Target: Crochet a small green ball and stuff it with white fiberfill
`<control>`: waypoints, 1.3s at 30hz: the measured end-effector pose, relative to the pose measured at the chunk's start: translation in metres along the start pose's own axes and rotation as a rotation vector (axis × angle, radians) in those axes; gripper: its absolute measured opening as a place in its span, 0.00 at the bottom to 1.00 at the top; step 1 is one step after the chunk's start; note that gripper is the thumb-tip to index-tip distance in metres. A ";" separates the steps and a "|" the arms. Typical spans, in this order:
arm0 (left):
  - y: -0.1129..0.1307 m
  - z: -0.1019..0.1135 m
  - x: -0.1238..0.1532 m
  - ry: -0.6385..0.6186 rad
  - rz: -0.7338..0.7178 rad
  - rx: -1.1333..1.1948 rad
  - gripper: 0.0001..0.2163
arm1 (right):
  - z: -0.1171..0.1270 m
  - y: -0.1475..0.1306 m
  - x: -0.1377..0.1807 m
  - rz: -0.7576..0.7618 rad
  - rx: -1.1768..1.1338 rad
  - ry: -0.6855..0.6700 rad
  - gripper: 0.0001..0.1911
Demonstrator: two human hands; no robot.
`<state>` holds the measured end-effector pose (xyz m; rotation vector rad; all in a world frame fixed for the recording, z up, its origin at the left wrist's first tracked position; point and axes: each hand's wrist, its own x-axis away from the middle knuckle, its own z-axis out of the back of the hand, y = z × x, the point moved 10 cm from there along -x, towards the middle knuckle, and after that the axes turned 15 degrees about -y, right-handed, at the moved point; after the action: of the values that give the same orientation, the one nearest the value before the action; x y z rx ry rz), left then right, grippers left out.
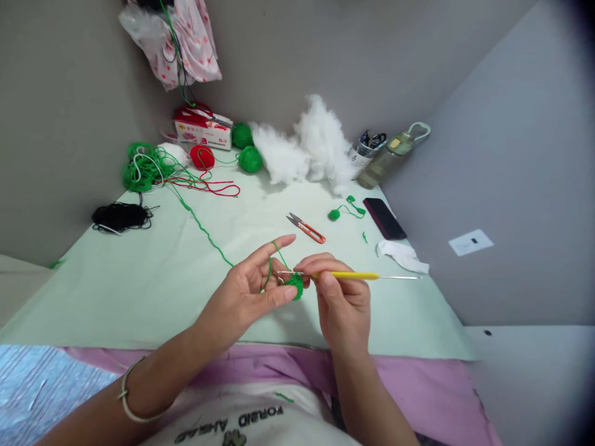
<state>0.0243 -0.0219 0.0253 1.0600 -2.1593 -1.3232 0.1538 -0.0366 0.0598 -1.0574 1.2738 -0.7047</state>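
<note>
Between thumb and fingers, my left hand [248, 285] pinches a small green crochet piece [294, 286]. Green yarn [204, 230] loops round its raised index finger and trails back over the table to the tangle at the left. My right hand [346, 303] is closed on a crochet hook [351, 275] with a yellow handle, held level. The hook's metal tip lies at the top edge of the green piece; whether it is through a stitch I cannot tell. Orange-handled thread snips [307, 228] lie just beyond my hands.
At the left are tangled green yarn [144, 167], black yarn [121, 215] and a red yarn ball [201, 158]. White stuffing [320, 145] is heaped at the back. A bottle [388, 158], phone [383, 218], white tissue [403, 255] and small green crocheted pieces [334, 215] are on the right.
</note>
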 end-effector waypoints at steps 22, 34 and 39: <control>0.005 0.014 0.007 0.102 0.005 -0.177 0.24 | 0.000 -0.016 0.000 0.077 0.119 -0.019 0.11; -0.011 0.008 0.003 0.047 0.111 0.220 0.27 | 0.001 -0.037 0.010 0.239 0.413 0.115 0.13; -0.004 0.006 0.001 0.040 0.041 0.151 0.25 | -0.003 -0.017 -0.003 0.135 0.124 0.011 0.09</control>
<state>0.0214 -0.0198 0.0185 1.0835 -2.2676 -1.1260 0.1528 -0.0416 0.0769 -0.8595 1.2808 -0.6784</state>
